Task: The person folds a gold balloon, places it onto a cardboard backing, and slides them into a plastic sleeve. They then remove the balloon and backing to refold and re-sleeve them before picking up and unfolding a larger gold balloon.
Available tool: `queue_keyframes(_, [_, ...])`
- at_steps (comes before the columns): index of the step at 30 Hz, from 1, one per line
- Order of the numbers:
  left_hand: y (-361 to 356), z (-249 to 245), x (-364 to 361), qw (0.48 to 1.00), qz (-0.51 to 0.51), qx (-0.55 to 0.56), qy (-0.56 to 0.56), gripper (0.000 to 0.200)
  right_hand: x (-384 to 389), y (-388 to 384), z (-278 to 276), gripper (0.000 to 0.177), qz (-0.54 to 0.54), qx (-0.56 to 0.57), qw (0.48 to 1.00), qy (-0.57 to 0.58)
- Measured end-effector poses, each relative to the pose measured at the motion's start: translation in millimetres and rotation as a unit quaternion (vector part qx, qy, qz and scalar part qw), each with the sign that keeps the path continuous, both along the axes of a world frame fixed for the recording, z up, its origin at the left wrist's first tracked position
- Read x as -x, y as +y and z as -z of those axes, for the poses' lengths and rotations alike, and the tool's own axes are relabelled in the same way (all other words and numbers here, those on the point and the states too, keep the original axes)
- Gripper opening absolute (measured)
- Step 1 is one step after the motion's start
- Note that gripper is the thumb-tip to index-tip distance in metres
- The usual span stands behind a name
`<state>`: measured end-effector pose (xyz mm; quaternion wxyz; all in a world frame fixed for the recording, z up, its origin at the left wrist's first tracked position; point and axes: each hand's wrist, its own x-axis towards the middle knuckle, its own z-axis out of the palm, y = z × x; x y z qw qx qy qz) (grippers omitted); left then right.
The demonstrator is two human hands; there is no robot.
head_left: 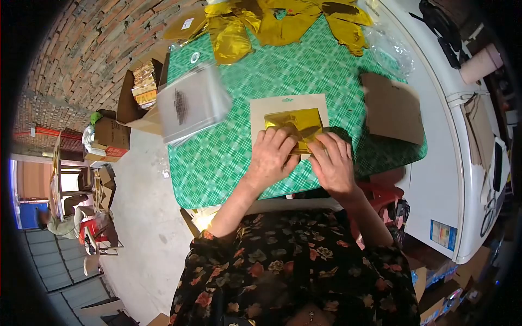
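A folded gold foil balloon [296, 118], flat and shiny, lies on a beige card [258, 111] with a small green mark near its top edge. My left hand [270, 156] rests on the balloon's near left part, fingers bent and pressed onto the foil. At its near right corner, the fingers of my right hand [334, 163] are curled and gripping the foil edge. The undersides of both hands' fingertips are hidden. Left of the card, a stack of clear plastic bags [193, 103] with dark print overhangs the table edge.
Several unfolded gold foil pieces [283, 27] lie across the far end of the green checked table [234, 168]. A brown card stack [392, 108] sits at right, beside a white fridge [435, 163]. Clear plastic [389, 51] lies behind it. An open carton [133, 103] stands left.
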<state>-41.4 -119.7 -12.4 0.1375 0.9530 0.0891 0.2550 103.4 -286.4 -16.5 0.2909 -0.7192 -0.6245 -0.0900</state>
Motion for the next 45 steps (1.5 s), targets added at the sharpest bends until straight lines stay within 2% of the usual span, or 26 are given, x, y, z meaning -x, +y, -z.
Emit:
queue_keyframes(5, [1, -18, 9, 0.999, 0.018, 0.036, 0.017, 0.047, 2, 1, 10, 0.043, 0.001, 0.014, 1.0, 0.004])
queue_keyframes(9, [9, -16, -5, 0.996, 0.0, 0.077, -0.039, 0.047, 5, 1, 7, 0.041, 0.006, 0.016, 1.0, 0.007])
queue_keyframes(12, [11, -12, -22, 0.998, -0.032, 0.045, -0.028, 0.045, 5, 2, 5, 0.043, -0.004, 0.004, 1.0, 0.022])
queue_keyframes(17, [10, 1, -36, 0.999, -0.025, 0.003, 0.043, 0.05, 2, -1, 4, 0.045, 0.014, -0.041, 0.995, 0.088])
queue_keyframes(20, [11, 6, -36, 0.997, -0.021, -0.001, 0.073, 0.054, 1, -4, 1, 0.046, 0.05, -0.037, 0.997, 0.056])
queue_keyframes(30, [13, 9, -39, 0.993, -0.015, -0.025, 0.112, 0.06, 5, -3, 2, 0.036, 0.063, -0.02, 0.997, -0.028])
queue_keyframes(43, [13, 12, -41, 0.986, -0.024, -0.048, 0.155, 0.062, 6, -1, 6, 0.035, 0.083, 0.01, 0.996, -0.023])
queue_keyframes(45, [13, 12, -41, 0.985, -0.027, -0.039, 0.168, 0.062, 5, 2, -1, 0.042, 0.064, 0.01, 0.998, 0.004])
